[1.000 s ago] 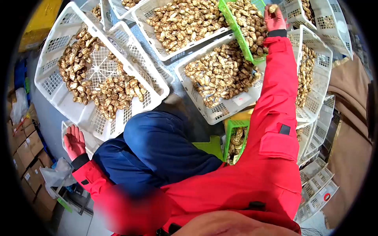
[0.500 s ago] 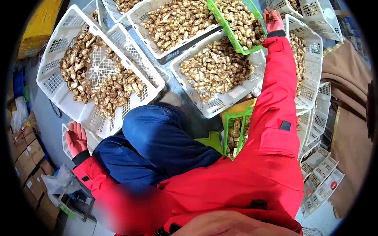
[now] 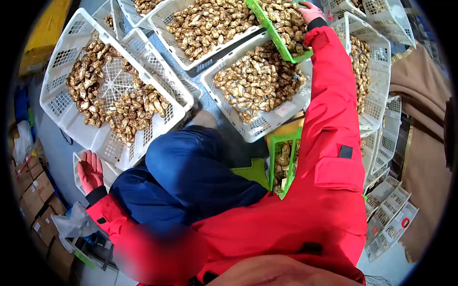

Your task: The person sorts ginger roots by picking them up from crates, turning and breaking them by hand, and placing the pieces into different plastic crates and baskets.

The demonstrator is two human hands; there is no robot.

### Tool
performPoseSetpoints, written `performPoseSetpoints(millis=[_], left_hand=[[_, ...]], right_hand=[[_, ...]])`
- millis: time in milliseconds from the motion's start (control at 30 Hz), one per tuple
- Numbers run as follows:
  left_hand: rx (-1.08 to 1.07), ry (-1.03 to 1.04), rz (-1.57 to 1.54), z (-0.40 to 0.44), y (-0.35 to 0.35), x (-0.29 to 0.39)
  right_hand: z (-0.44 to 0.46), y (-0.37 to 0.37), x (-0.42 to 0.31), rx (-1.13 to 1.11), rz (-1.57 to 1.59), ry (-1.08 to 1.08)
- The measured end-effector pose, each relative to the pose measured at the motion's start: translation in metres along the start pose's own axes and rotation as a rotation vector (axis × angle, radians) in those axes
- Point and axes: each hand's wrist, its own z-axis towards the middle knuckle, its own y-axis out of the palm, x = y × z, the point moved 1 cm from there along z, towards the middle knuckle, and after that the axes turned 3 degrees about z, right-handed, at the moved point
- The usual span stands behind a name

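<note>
My left hand (image 3: 90,170) is held palm up beside my knee, its fingers stretched out with nothing in them. A large white crate (image 3: 106,140) of brown-and-cream, stubby, mushroom-like pieces is nearest to it. At the top, my right hand (image 3: 312,12) is palm down over a green basket (image 3: 275,37), at its right side. Its fingers bend down onto the mushroom-like pieces (image 3: 287,24) there; whatever they hold is hidden beneath them. Below the green basket, a white crate (image 3: 241,129) carries more such pieces (image 3: 257,81).
Another full white crate (image 3: 191,64) stands at the top centre. Further white crates (image 3: 379,81) line the right, beside a brown cloth (image 3: 424,143). A smaller green basket (image 3: 272,159) is near my lap. Cardboard boxes (image 3: 43,188) and plastic bags (image 3: 74,221) lie at the left.
My right hand has moved left from outside the green basket to over its contents, turning from palm up to palm down. My left hand stays nearly still. The view has shifted slightly.
</note>
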Motion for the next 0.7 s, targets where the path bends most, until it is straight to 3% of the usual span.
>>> performPoseSetpoints(millis=[100,200,233,333,400,467,500,533,600,667,700], left_hand=[[-0.068,-0.01,-0.009,-0.004,-0.018,0.004],[-0.054,-0.016,-0.012,-0.007,-0.026,0.002],[-0.053,-0.019,-0.01,-0.007,-0.026,0.003],[-0.124,-0.025,-0.012,-0.006,-0.02,0.005],[-0.155,-0.027,-0.005,-0.001,-0.02,0.004],[-0.081,-0.015,0.003,0.002,-0.019,0.004],[-0.067,-0.009,0.007,0.002,-0.014,0.005],[-0.052,-0.007,0.011,0.001,-0.01,0.005],[-0.094,-0.009,0.004,0.003,-0.01,0.005],[-0.113,-0.016,0.008,0.006,-0.008,0.005],[-0.108,-0.015,0.012,0.007,-0.007,0.005]], right_hand=[[0.022,0.029,-0.043,-0.156,-0.271,0.02],[0.031,0.064,-0.057,-0.147,-0.459,-0.064],[0.031,0.077,-0.06,-0.252,-0.679,-0.049],[0.059,0.111,-0.033,-0.18,-0.647,-0.077],[0.043,0.089,-0.053,-0.19,-0.648,-0.06],[0.045,0.081,-0.043,-0.148,-0.431,-0.067],[0.04,0.066,-0.046,-0.154,-0.273,0.069],[0.027,0.052,-0.044,-0.08,0.131,0.138],[0.028,0.057,-0.011,0.014,1.31,0.011],[0.025,0.028,0.004,-0.248,2.068,0.077],[0.016,0.009,0.003,-0.442,2.18,-0.01]])
